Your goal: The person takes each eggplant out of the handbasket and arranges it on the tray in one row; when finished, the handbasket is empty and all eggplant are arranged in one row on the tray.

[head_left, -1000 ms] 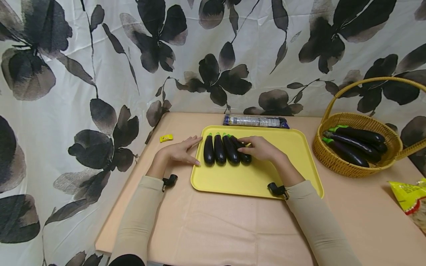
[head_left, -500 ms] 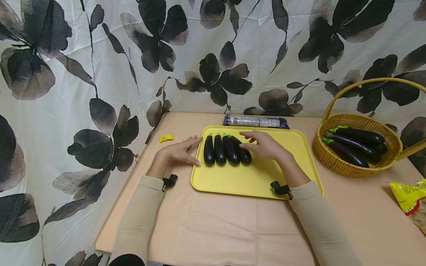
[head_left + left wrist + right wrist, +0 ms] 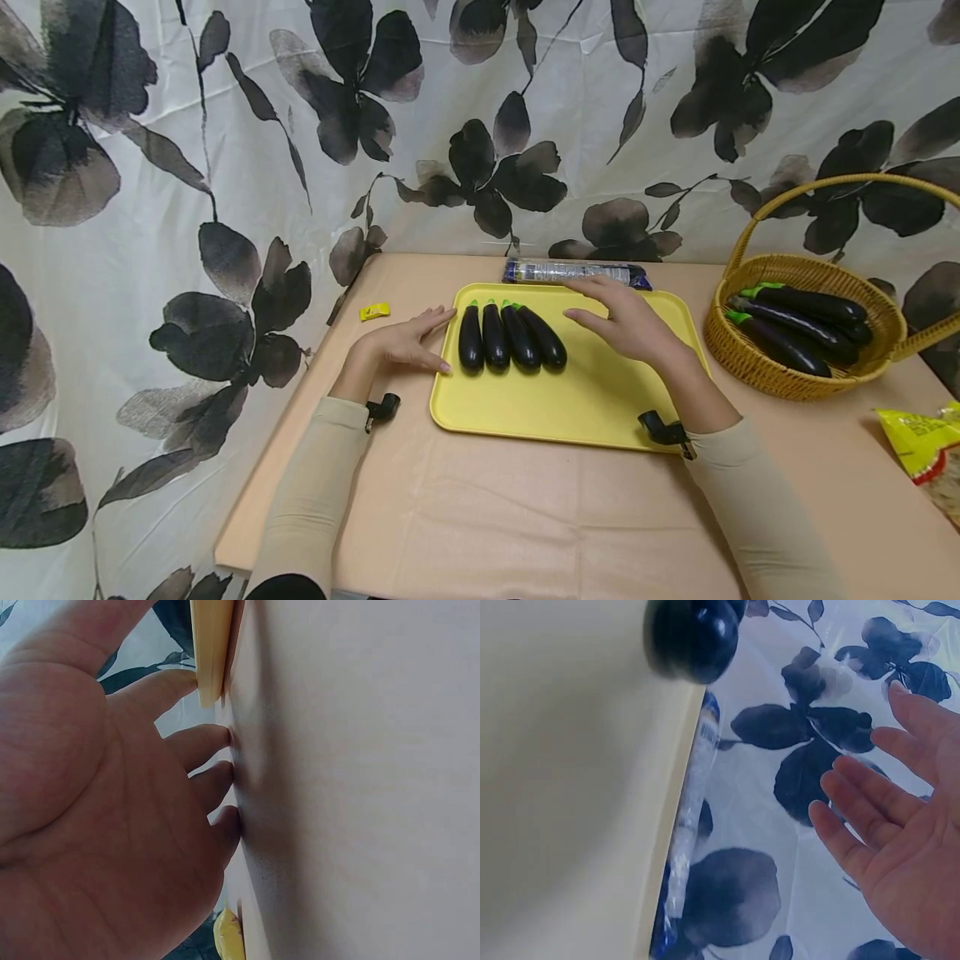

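Several dark purple eggplants (image 3: 495, 337) lie side by side on the left half of a yellow tray (image 3: 600, 400), green stem ends toward the back. My left hand (image 3: 401, 343) rests at the tray's left edge, thumb and index finger at the rim. In the left wrist view the other fingertips of the left hand (image 3: 142, 795) come down at the tabletop. My right hand (image 3: 630, 321) hovers over the right part of the tray with its fingers spread and nothing in them. The right wrist view shows the right hand (image 3: 907, 802) apart from the eggplants (image 3: 697, 637).
A wicker basket (image 3: 772, 379) with a tall handle stands at the right, holding several eggplants. Behind the tray lies a long clear-and-blue package (image 3: 573, 273). A small yellow packet (image 3: 375, 311) sits at the left, and a yellow bag (image 3: 922, 450) at the right edge.
My right hand has let go of the rightmost eggplant and moved up and to the right, its fingers spreading. The left hand and the eggplants stay put.
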Motion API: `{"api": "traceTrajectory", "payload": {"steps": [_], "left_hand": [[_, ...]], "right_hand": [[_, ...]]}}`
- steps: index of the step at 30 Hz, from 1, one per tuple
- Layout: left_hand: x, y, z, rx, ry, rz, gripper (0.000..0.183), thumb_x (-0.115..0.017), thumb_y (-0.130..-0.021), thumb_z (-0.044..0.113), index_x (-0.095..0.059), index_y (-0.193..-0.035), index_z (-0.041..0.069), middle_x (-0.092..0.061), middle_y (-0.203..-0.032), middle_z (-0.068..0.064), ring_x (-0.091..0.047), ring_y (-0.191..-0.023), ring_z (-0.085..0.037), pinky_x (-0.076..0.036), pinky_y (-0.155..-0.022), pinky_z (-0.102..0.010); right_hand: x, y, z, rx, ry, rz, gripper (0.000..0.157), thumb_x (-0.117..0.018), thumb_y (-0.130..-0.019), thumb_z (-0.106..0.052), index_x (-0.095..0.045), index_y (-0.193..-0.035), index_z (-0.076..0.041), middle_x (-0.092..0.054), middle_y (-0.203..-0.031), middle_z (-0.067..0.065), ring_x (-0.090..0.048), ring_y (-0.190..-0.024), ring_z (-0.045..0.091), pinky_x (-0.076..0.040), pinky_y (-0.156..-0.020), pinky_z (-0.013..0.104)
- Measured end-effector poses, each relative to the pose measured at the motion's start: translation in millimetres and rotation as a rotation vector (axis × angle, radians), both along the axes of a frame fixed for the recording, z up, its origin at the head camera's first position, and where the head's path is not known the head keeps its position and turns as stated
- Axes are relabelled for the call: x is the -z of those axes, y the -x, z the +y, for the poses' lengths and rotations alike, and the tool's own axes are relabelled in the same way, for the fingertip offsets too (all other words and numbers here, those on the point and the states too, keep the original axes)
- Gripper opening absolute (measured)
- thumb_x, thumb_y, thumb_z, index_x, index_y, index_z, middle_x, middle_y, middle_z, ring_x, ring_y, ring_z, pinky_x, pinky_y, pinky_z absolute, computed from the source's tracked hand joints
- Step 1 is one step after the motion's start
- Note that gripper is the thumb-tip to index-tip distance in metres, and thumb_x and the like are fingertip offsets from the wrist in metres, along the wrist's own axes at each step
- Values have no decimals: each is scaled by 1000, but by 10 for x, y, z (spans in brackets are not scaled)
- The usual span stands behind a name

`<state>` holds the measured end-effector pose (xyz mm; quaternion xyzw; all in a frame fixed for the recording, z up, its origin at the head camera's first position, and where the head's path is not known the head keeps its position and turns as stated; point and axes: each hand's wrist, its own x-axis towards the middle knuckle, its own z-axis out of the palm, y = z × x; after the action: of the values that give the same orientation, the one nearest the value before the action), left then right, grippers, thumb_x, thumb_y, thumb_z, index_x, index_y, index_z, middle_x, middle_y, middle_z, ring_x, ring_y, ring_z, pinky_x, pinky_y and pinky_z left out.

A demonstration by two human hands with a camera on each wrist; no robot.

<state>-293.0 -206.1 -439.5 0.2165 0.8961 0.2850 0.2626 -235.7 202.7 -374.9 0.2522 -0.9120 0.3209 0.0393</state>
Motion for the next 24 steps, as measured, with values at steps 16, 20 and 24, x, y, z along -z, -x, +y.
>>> {"api": "traceTrajectory", "payload": {"steps": [16,20,24], "left_hand": [[20,-2,-8,9,8,29,124,-90,-75,57,-14,-169,29,2,-177,-6,11,-163,-28,0,-131,-56],[5,-8,-6,5,8,18,125,-90,-74,56,-14,-169,29,3,-177,-5,12,-163,-27,0,-131,-56],[-6,-7,-4,2,10,15,125,-91,-74,56,-13,-169,30,4,-177,-4,12,-163,-25,0,-131,-54]], "right_hand": [[-99,-127,558,108,1,17,55,-65,-104,-33,-54,-153,-12,-47,-156,24,-44,-142,49,-40,-107,71],[-146,-132,704,147,43,8,55,-65,-104,-31,-52,-154,-14,-47,-158,20,-48,-139,47,-42,-106,71],[-194,-137,835,193,60,1,56,-64,-104,-35,-51,-156,-17,-48,-158,20,-47,-139,47,-41,-106,73]]}}
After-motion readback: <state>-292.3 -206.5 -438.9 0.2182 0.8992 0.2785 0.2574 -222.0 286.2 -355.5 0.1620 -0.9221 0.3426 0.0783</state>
